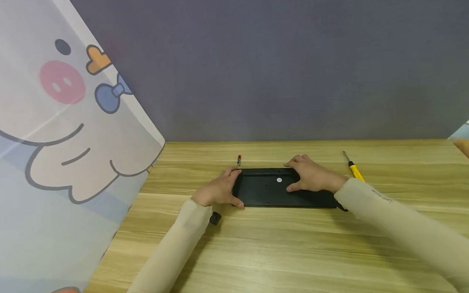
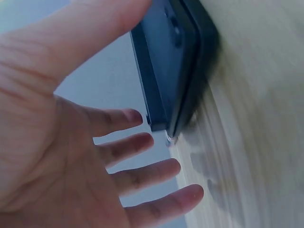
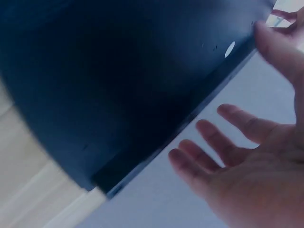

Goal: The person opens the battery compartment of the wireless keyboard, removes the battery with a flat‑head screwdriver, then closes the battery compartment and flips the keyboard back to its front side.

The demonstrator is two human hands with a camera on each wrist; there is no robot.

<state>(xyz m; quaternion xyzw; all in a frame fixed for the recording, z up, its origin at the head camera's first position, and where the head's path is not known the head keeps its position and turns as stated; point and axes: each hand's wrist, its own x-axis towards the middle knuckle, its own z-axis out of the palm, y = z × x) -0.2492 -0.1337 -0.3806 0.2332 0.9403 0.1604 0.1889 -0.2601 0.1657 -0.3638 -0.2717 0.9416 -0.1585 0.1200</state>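
A black flat rectangular slab (image 1: pixel 260 191), which looks like a keyboard lying face down, is on the wooden table. One white round spot marks its surface. At its left end is my left hand (image 1: pixel 220 188), thumb by the near edge and fingers spread towards the far edge; the left wrist view shows those fingers straight and apart from the slab (image 2: pixel 159 61). Over the right part reaches my right hand (image 1: pixel 312 176), its thumb above the surface. In the right wrist view the fingers of the right hand (image 3: pixel 247 161) are spread beyond the slab's long edge.
A yellow-handled screwdriver (image 1: pixel 355 171) lies to the right. Behind the slab's left end is a small red-tipped cylinder (image 1: pixel 239 160), perhaps a battery. A small black piece (image 1: pixel 215 218) sits by the left wrist. The grey partition (image 1: pixel 278 74) bounds the table's back.
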